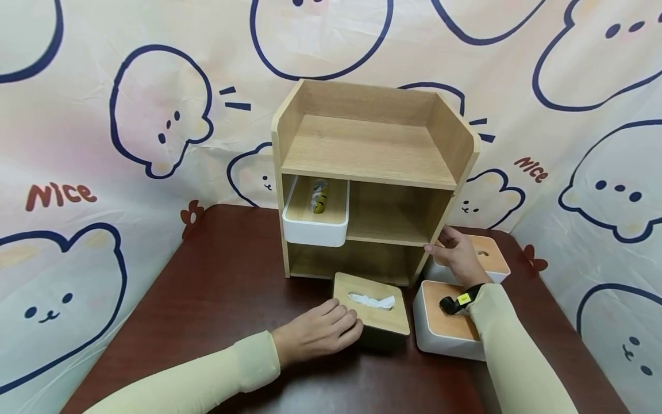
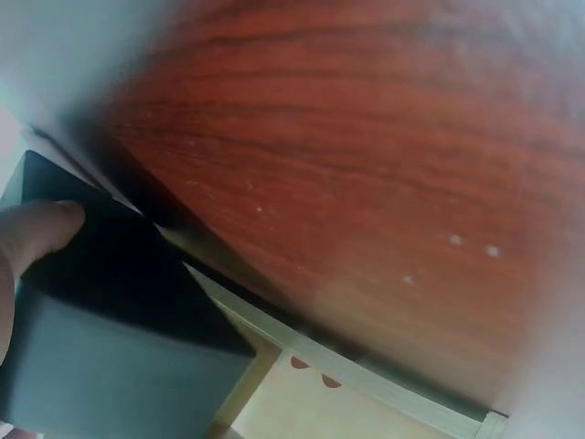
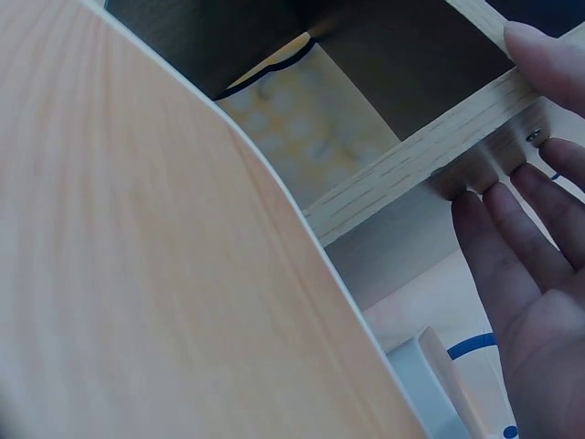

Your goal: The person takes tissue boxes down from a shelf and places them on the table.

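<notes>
My left hand (image 1: 323,330) grips the left side of a dark tissue box (image 1: 383,339) with a wooden lid and a white tissue in its slot. In the left wrist view, a thumb (image 2: 41,229) presses on a dark face of the tissue box. The box sits in front of a wooden shelf unit (image 1: 367,144). My right hand (image 1: 457,256) holds the shelf's right side panel (image 3: 430,151). The right wrist view has the thumb at the panel's front edge and the fingertips against its outer face.
On the middle shelf, at left, a white wooden-lidded box (image 1: 315,230) with a yellow-patterned packet in its slot juts past the edge. Two more white boxes stand right of the shelf, one in front (image 1: 429,328), one behind (image 1: 488,253). All rest on a dark red table (image 1: 207,287).
</notes>
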Tool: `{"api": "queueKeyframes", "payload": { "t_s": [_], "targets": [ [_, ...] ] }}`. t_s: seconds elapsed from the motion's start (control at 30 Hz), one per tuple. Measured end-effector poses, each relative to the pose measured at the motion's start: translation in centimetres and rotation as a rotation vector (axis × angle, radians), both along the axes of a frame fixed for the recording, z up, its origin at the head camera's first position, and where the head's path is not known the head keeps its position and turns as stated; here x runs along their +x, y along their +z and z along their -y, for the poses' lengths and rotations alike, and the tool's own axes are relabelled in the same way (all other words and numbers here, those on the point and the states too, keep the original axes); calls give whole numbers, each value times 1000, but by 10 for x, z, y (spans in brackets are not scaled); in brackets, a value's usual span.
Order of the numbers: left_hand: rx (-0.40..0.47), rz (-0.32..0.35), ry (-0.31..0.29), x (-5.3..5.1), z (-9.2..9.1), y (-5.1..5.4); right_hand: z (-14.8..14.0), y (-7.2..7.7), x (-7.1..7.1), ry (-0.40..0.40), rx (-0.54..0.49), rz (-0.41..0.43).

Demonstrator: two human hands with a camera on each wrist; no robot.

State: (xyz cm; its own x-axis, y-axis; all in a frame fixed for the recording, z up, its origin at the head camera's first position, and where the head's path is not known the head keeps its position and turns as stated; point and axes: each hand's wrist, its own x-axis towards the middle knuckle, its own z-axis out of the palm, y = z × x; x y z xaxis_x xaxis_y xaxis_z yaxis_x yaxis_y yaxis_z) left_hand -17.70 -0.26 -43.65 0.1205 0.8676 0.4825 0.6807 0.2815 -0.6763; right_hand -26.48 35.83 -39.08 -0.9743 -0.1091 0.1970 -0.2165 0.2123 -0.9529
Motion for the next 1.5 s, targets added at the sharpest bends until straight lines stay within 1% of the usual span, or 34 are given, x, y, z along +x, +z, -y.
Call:
{"api": "queueKeyframes", "payload": {
  "t_s": [0.1, 0.17, 0.23, 0.33, 0.4, 0.5, 0.6, 0.73, 0.93, 1.03, 1.23, 1.3, 1.37, 1.43, 1.5],
  "targets": [
    [-32, 15, 17, -2, -3, -14, -1, -3, 2, -1, 10, 8],
    [-62, 23, 27, -1, -3, -20, -1, -5, 3, 7, 5, 8],
    [-99, 18, 38, 1, -2, -23, -2, -7, 3, 10, 0, 2],
    [-135, 13, 17, 2, -1, -25, -1, -8, 4, 7, -11, 9],
    [-149, 24, 3, 3, -1, -26, -2, -8, 4, -1, -10, 18],
    [-157, 55, 1, 4, -2, -25, -2, -5, 3, -8, -7, 25],
    [-157, 57, 10, 2, -1, -24, 0, -2, 1, -11, 0, 17],
    [-151, 57, 0, 0, 1, -23, 1, 1, 0, -2, -4, 5],
    [-134, 79, -23, -4, 1, -25, 0, -1, 0, 1, -6, -3],
    [-129, 107, -27, -5, 1, -27, -1, -2, -1, 2, -11, -1],
    [-151, 92, -35, -4, 1, -27, -3, -2, -1, 5, -12, 3],
    [-157, 100, -34, -4, 0, -25, -3, -1, -1, 5, -11, -2],
    [-156, 122, -15, -4, 0, -24, -3, -1, -1, 5, -10, -7],
    [-144, 150, 21, -4, 0, -23, -3, -1, -1, 8, -14, -7],
    [-115, 187, 58, -5, 2, -23, -3, -1, -2, 12, -14, -5]
  ]
}}
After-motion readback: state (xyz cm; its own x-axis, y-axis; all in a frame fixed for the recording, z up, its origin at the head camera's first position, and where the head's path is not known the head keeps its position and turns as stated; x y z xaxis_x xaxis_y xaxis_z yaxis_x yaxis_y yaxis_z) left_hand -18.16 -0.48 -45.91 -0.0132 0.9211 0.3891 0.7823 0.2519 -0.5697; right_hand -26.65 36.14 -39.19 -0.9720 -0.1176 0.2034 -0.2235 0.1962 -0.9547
